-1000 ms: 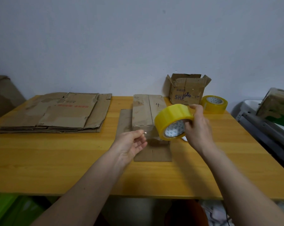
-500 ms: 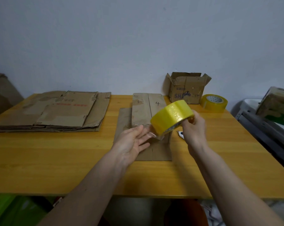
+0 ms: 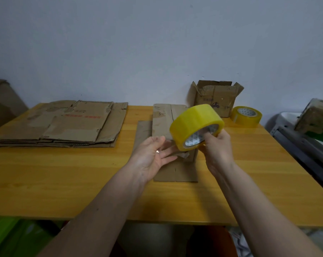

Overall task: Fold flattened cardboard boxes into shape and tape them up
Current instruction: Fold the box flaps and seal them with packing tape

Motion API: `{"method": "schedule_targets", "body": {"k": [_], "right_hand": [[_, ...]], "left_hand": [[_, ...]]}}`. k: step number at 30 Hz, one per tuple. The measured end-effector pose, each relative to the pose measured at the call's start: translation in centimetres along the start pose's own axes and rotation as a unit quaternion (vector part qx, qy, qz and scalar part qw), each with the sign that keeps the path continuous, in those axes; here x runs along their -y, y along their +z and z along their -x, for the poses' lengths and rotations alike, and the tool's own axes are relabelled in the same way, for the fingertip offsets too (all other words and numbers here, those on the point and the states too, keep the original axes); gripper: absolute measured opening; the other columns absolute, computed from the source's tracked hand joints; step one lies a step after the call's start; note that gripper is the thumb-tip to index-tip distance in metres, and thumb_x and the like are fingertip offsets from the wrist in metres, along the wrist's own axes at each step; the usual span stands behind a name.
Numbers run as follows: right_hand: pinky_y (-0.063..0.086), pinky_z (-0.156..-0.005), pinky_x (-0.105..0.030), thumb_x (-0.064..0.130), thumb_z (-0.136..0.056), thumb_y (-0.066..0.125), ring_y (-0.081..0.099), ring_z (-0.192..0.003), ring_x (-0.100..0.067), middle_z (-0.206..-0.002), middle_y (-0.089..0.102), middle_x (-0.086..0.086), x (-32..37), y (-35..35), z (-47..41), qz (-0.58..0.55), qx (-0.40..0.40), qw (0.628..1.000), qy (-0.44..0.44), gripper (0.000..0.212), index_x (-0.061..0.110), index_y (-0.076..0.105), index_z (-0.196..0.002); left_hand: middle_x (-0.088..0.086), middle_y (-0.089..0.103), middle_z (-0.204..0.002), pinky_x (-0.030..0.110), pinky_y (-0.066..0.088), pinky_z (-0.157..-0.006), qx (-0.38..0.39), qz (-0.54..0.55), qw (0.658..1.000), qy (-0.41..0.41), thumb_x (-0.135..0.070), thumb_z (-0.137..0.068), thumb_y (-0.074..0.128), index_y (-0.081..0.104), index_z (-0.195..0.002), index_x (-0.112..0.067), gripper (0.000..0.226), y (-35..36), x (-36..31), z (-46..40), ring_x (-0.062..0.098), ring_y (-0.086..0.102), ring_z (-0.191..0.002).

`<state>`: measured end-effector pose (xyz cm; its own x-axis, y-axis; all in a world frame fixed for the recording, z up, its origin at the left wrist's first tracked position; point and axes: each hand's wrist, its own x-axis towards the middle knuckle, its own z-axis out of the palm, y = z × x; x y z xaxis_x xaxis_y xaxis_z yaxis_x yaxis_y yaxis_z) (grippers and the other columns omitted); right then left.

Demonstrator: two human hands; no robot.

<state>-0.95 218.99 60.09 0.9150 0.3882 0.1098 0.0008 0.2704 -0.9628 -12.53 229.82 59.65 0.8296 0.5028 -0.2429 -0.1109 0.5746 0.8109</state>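
A: Layout, big to small?

B: Wooden table [image 3: 64, 182] fills the frame. Stack of flattened cardboard boxes [image 3: 64, 123] upper left, untouched. At centre, the working box [image 3: 166, 123], folded with flaps closed as far as I can tell, sits on a flat cardboard sheet [image 3: 175, 173]. Its near end is hidden behind the hands.

A: Hands?

B: Right hand [image 3: 217, 147] holds the yellow tape roll [image 3: 194, 125] up over the box, fingers hooked into the core, thumb on the outside. Left hand [image 3: 153, 156] is palm-up, fingers straight and slightly spread, tips at the loose clear tape end [image 3: 181, 154] under the roll. No clear pinch visible.

A: Why held like that?

B: My read: the core grip lets the roll spin off, and the left hand is placed to take the free end and stick it down on the box seam.

A: Anything in the way?

B: Open small box [image 3: 216, 101] and spare tape roll [image 3: 247, 115] sit upper right, well apart. A grey rack [image 3: 296, 145] is at the right edge. The roll itself blocks the seam view. Risk: the tape end folding onto itself.
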Motion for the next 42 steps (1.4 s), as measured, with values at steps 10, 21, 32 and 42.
{"method": "schedule_targets", "body": {"k": [10, 21, 32, 42], "right_hand": [[0.049, -0.079, -0.035, 0.007, -0.092, 0.055, 0.058, -0.1, -0.021, -0.1, 0.058, 0.001, -1.6, -2.0, -2.1, 0.217, -0.072, 0.967, -0.11, 0.022, 0.025, 0.052, -0.106], [0.036, -0.064, -0.02, 0.01, -0.095, 0.049, 0.047, -0.091, -0.011, -0.097, 0.048, 0.008, -1.1, -0.8, -4.5, 0.325, -0.043, 0.931, -0.157, 0.028, 0.017, 0.049, -0.122], [0.032, -0.057, -0.024, 0.014, -0.096, 0.049, 0.046, -0.085, -0.013, -0.083, 0.044, 0.016, -2.5, -0.5, -5.7, 0.366, -0.032, 0.92, -0.14, 0.022, 0.019, 0.048, -0.117], [0.039, -0.071, -0.033, 0.013, -0.095, 0.05, 0.048, -0.085, -0.015, -0.08, 0.045, 0.019, -3.1, -0.9, -5.7, 0.352, -0.034, 0.924, -0.148, 0.023, 0.016, 0.048, -0.117]], "left_hand": [[0.004, 0.056, -0.094, 0.055, 0.043, -0.099, -0.181, -0.213, 0.96, 0.002, -0.022, -0.094, 0.06, 0.059, -0.091, -0.017, 0.006, -4.3, -1.7, -1.4, 0.021, 0.054, -0.097], [0.011, 0.062, -0.12, 0.062, 0.032, -0.105, -0.183, -0.148, 0.971, -0.049, -0.018, -0.098, 0.052, 0.057, -0.099, -0.009, 0.01, -4.1, -2.6, -4.9, 0.032, 0.055, -0.119], [0.004, 0.068, -0.112, 0.063, 0.021, -0.11, -0.194, -0.154, 0.967, -0.067, -0.018, -0.101, 0.047, 0.047, -0.131, -0.006, 0.032, -5.4, -0.9, -6.4, 0.026, 0.054, -0.122], [0.003, 0.063, -0.11, 0.047, 0.033, -0.106, -0.187, -0.112, 0.971, -0.098, -0.013, -0.099, 0.049, 0.056, -0.093, -0.015, 0.009, -5.0, 0.1, -7.4, 0.02, 0.054, -0.117]]}}
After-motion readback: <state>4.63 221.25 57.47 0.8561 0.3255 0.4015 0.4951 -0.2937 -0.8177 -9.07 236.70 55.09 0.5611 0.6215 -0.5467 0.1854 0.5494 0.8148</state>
